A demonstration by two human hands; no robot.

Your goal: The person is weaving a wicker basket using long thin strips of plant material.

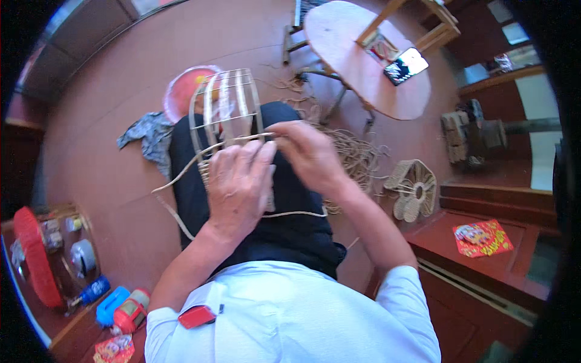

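Pale cane strips form an open basket frame (225,109) that is propped on the lap in the head view, its upright ribs bare and only the lowest part seemingly woven, so most of the weaving is judged left to do. A long loose strip (181,174) is pinched across the ribs by the left hand (239,181), fingers curled shut, and by the right hand (308,151), closed on its end; more cane (354,154) is heaped on the floor just beyond.

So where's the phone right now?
In the head view, the phone lies screen up at the upper right on the oval wooden table, beside a wooden frame, beyond the right hand.
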